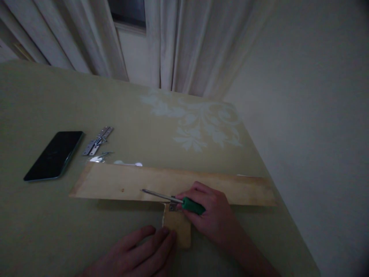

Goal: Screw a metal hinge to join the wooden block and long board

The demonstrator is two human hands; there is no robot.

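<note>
My right hand (211, 215) is closed around a green-handled screwdriver (178, 201); its metal shaft lies over a long wooden board (129, 181) and points left. A small wooden piece (178, 227) sticks out from the board's near edge, with a small metal hinge (173, 207) where the two meet. My left hand (138, 254) lies flat on the table, fingers stretched out, fingertips touching the small piece's left edge.
A dark phone (54, 154) lies at the left of the green table (43, 223). Metal hinges (98, 140) and small screws (100, 156) lie beside it, behind the board. Curtains (184, 46) hang behind the table. The table's right edge runs close to a wall (317, 134).
</note>
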